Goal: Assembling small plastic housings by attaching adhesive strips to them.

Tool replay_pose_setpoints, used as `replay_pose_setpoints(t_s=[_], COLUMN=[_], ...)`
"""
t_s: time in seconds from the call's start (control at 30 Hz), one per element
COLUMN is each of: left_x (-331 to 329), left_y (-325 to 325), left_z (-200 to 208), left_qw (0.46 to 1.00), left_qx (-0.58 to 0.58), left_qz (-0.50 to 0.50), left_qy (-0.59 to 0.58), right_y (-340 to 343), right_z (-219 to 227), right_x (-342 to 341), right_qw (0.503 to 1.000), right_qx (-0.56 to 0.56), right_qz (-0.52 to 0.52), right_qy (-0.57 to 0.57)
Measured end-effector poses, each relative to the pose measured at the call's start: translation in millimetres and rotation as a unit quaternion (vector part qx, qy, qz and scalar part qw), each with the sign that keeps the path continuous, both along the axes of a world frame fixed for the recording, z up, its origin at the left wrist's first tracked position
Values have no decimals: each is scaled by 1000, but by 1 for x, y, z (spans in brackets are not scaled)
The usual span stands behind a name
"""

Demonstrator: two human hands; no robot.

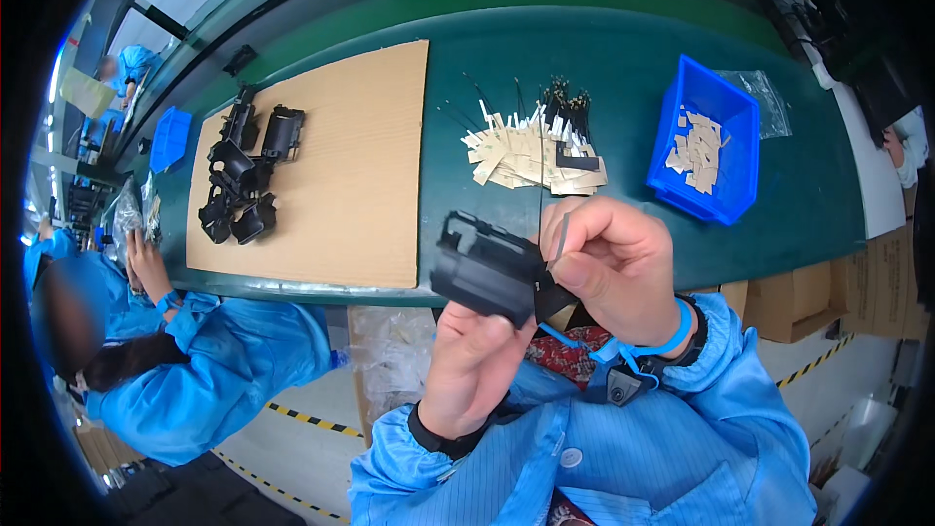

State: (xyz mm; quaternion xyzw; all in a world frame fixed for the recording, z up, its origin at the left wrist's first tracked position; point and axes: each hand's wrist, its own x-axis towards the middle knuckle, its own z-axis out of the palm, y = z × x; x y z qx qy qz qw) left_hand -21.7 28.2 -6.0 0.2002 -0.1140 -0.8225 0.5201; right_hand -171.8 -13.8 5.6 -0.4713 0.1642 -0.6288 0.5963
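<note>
My left hand (477, 356) grips a hollow black plastic housing (484, 271) from below, tilted above the table's near edge. Close against the housing's right end, my right hand (623, 258) pinches a narrow dark strip (561, 237) between thumb and forefinger. A thin black wire rises beside these fingertips; whether it joins the strip is hidden. Beyond my hands lies a pile of beige flat tabs with thin black cables (531, 151). Several more black housings (240, 168) lie on a cardboard sheet (365, 166) to the left.
A blue bin (750, 141) with beige paper pieces (697, 154) stands at the right, beside a clear plastic bag (765, 102). The green table (623, 49) curves around. A co-worker in blue (209, 370) sits at the left, near a smaller blue bin (170, 139). An open carton (799, 302) stands lower right.
</note>
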Motion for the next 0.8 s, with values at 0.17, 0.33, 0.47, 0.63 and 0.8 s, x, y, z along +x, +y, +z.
replay_pose_setpoints(t_s=[0.17,0.33,0.47,0.63,0.8], left_x=[5,15,31,26,12], left_y=[3,-3,-2,-2,-2], left_z=[2,13,7,13,0], left_qw=[989,986,952,934,931], left_qx=[-29,-92,-185,-216,-174], left_qz=[-25,-4,-31,-65,79], left_qy=[-144,-139,-241,-278,-312], right_y=[-3,-6,-10,-10,-8], right_z=[9,12,1,3,9], right_x=[-9,-14,-17,-13,-11], right_qw=[997,973,959,965,948], right_qx=[10,151,137,146,-43], right_qz=[64,177,246,212,-38], right_qy=[40,-3,-17,47,313])
